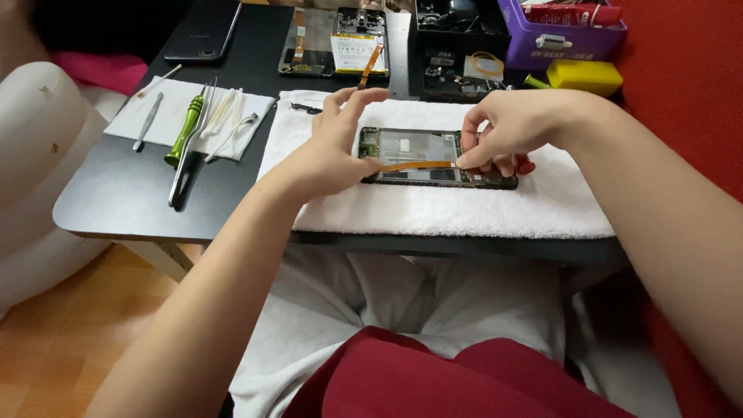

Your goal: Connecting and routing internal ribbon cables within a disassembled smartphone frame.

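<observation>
Black desk (116, 201); white cloth (155, 124) bearing a green screwdriver (186, 130) and tweezers (147, 121); dark phone (203, 31); second opened phone (334, 42); purple box (561, 39); yellow block (584, 76) lay behind.

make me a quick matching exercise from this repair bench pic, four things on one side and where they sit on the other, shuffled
Things:
1. opened phone frame
2. green screwdriver
3. purple box
4. black phone

Places:
A. far right corner of the table
B. on the small white cloth at left, among tweezers
C. on the white towel, between the left hand and right hand
D. far left of the black table, lying flat

Pairs: 1-C, 2-B, 3-A, 4-D
</observation>
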